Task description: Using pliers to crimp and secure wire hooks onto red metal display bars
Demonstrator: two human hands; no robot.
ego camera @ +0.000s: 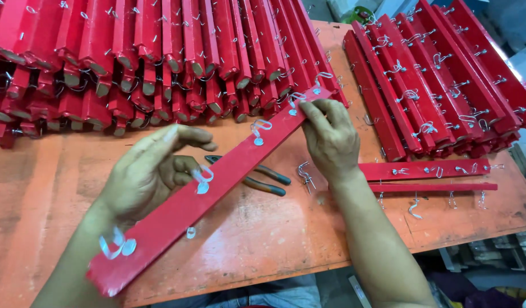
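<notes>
A heap of red painted wooden bars [131, 57] fills the worktop's [274, 228] far left corner. The left hand [151, 171] supports a long flat red bar [217, 182] from beneath, fingers loosely curled against it. Bent wire hooks [203, 179] stud the bar, which slants over the orange worktop's middle. Pliers [263, 178] lie beneath. The right hand [331, 140] pinches the bar's far end. Neater red bars [440, 85] cover the right edge.

Both forearms were bare, no sleeves reaching into view. The left hand [151, 171] and right hand [330, 140] wore no gloves, rings or watch. Denim-blue trousers [263, 296] showed below the table edge
</notes>
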